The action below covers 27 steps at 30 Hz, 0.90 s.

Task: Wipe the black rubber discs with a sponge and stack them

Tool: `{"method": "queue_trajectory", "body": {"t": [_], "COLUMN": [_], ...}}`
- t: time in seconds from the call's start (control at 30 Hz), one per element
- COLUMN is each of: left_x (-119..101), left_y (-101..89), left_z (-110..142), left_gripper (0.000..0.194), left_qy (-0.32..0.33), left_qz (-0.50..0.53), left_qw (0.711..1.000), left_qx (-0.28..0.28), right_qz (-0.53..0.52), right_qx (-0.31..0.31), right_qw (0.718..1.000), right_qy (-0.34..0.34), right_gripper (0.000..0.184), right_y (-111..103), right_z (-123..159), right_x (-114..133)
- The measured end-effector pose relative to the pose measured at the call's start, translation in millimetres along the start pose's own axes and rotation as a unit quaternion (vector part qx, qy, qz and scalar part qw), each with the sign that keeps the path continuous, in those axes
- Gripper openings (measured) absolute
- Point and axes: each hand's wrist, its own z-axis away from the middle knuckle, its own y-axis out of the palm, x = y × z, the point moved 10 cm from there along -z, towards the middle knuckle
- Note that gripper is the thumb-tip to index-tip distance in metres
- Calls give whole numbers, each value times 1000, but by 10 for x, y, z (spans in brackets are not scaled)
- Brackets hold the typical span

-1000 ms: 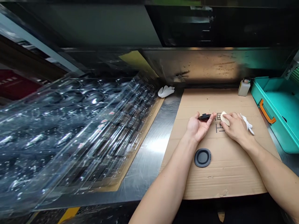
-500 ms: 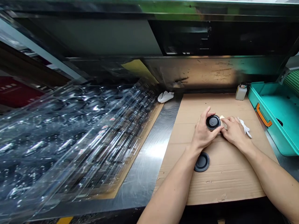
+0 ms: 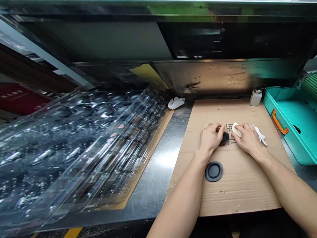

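Observation:
Between the thumb and fingers of my left hand (image 3: 210, 137) is a round black plastic part (image 3: 225, 139), tilted and partly hidden by the fingers. My right hand (image 3: 247, 137) pinches a small cream-coloured pad (image 3: 236, 130), a little apart from the black part. Dark printed characters on the cardboard sheet (image 3: 223, 198) show between the two hands. Nearer to me, by my left forearm, a dark grey round-cornered lid-like part (image 3: 213, 171) lies flat on the cardboard. A white glove (image 3: 260, 135) lies just beyond my right hand.
Clear plastic blister trays (image 3: 99, 145) are stacked on the left of the metal bench (image 3: 164, 158). A teal bin (image 3: 289, 138) with an orange handle stands at the right. A small white bottle (image 3: 256, 97) and a crumpled white tissue (image 3: 176, 103) are at the back.
My left hand has turned and tilted the black part away from the pad, so its face no longer shows. The hands have moved apart, uncovering the print. The grey part stays put.

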Motion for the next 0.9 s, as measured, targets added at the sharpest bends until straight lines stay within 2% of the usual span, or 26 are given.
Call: {"method": "queue_trajectory", "body": {"t": [0.1, 0.23, 0.3, 0.37, 0.4, 0.43, 0.47, 0.5, 0.57, 0.63, 0.7, 0.8, 0.87, 0.9], "left_x": [91, 66, 33, 29, 39, 55, 73, 95, 168, 265, 353, 428, 343, 185], "left_y": [-59, -91, -31, 95, 142, 152, 116, 33, -194, -372, -425, -405, -366, -281], "left_z": [-131, -113, -35, 67, 98, 87, 21, -93, -378, -633, -807, -911, -949, -979], "left_gripper": [17, 31, 44, 63, 67, 66, 61, 57, 54, 58, 62, 72, 89, 95], "left_qy": [38, 66, 69, 83, 93, 102, 104, 97, 54, 0, -34, -70, -92, -74], "left_qz": [-160, -151, -160, -218, -252, -283, -310, -334, -378, -413, -435, -472, -512, -531], "left_qw": [986, 986, 981, 956, 939, 927, 921, 922, 922, 911, 900, 876, 853, 844], "left_qx": [-11, 18, 84, 178, 213, 225, 210, 169, 69, 12, 21, 62, 49, 30], "right_qz": [1, -1, -1, -1, -2, -4, -6, -9, -14, -17, -23, -45, -61, -69], "right_qx": [-8, -7, -2, 1, 1, -1, -1, -2, 4, 9, 11, 9, 12, 12], "right_qw": [1000, 1000, 1000, 1000, 1000, 1000, 1000, 1000, 1000, 1000, 999, 999, 998, 997], "right_qy": [1, 1, 5, 9, 9, 9, 8, 8, 10, 16, 23, 28, 23, 24], "right_gripper": [35, 34, 34, 33, 33, 33, 33, 33, 34, 35, 35, 34, 34, 33], "right_y": [7, -1, -4, -5, -6, -8, -9, -8, 2, 13, 20, 42, 77, 94], "right_z": [-10, -11, -4, 3, 6, 7, 6, 4, -2, -4, 7, 27, 24, 19], "right_x": [-12, -9, -11, -11, -8, -5, -3, -1, -3, -7, -7, 13, 48, 58]}}
